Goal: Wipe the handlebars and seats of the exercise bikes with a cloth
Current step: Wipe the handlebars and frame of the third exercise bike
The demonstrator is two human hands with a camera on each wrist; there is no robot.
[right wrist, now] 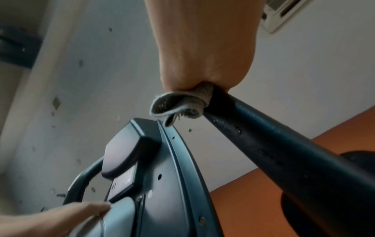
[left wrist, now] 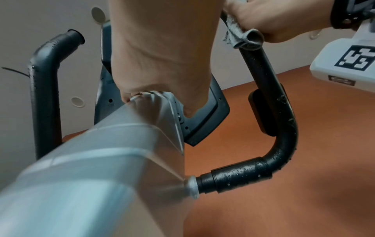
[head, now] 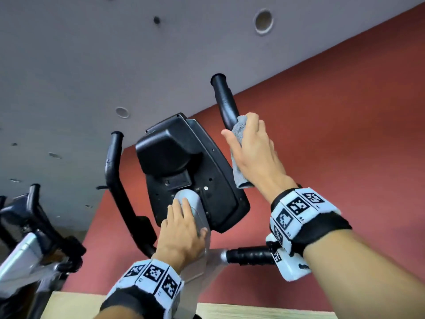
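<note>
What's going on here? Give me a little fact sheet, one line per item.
Activity: wiping a black foam-covered handlebar
Right hand: grips a grey cloth wrapped round that right-side bar
Left hand: rests on the silver metal post below the black plastic console
Bar surface: water droplets visible below the cloth
Other handlebar: untouched
Background: second bike at left
</note>
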